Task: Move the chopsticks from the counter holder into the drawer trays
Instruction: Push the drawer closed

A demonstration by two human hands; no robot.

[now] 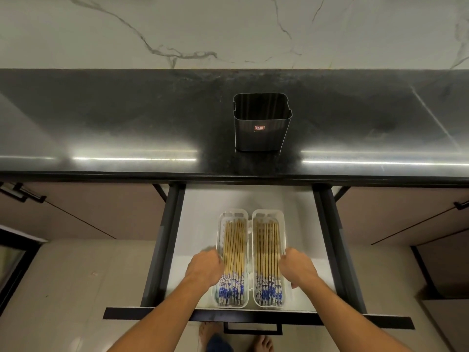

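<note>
Two clear plastic trays lie side by side in the open drawer (299,224). The left tray (232,215) and the right tray (269,215) each hold several wooden chopsticks with blue-and-white patterned ends, the left bundle (234,252) and the right bundle (267,252). My left hand (204,269) rests against the left tray's outer wall, fingers curled over its edge. On the right tray's outer wall sits my right hand (298,269), curled the same way. The dark metal holder (261,128) stands on the black counter, and nothing shows inside it.
The black counter (127,123) runs across the view with a marble wall behind. Dark drawer rails (165,237) flank the drawer, and its front handle (252,329) is below my arms. Cabinet doors stand at both sides. My bare feet show on the tiled floor.
</note>
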